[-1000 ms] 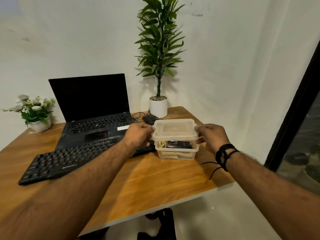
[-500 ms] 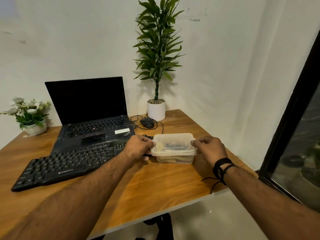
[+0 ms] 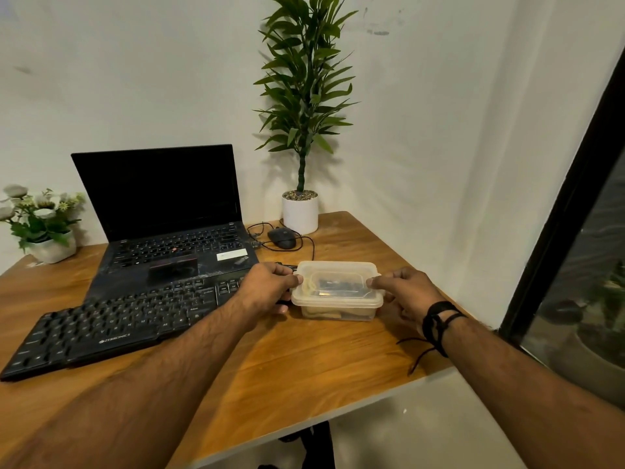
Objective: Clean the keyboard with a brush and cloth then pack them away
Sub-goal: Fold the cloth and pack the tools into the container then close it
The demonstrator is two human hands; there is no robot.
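1. Currently the clear plastic box (image 3: 337,292) sits on the wooden table (image 3: 304,363), just right of the black keyboard (image 3: 115,324), lid on.
2. Left hand (image 3: 267,287) grips the box's left end, fingers curled at the lid edge; right hand (image 3: 404,291) grips the right end likewise.
3. Dark item and something pale inside, likely brush and cloth; can't confirm.
4. Step looks like opening or sealing the lid; can't tell which.
5. Next move needs even pressure at both ends.
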